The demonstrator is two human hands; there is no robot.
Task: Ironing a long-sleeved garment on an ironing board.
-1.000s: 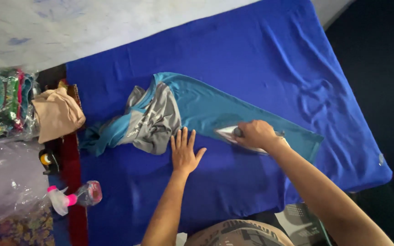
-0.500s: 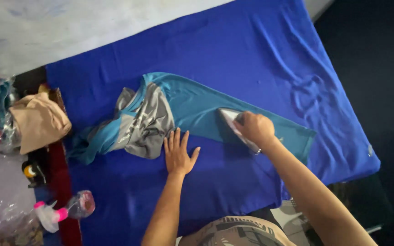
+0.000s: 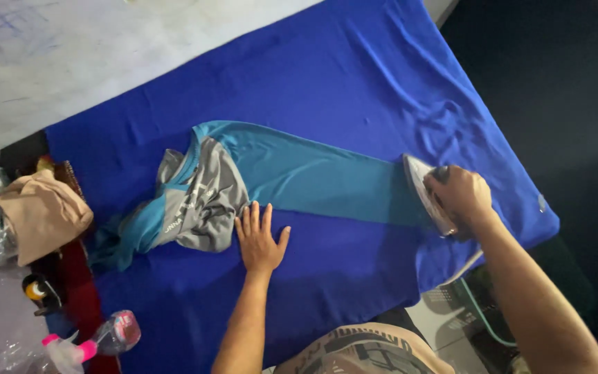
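While we scan the head view:
right hand [image 3: 464,196]: fingers wrapped round the iron [image 3: 425,192], at the garment's far right end.
left hand [image 3: 260,239]: fingers spread, flat on the blue cloth [image 3: 354,76], touching the bunched grey end.
teal garment [image 3: 313,176]: long axis left-right, between our hands.

garment [image 3: 299,173]: teal, grey | cloth [image 3: 354,76]: royal blue | iron [image 3: 423,190]: white | spray bottle [image 3: 88,343]: pink-capped
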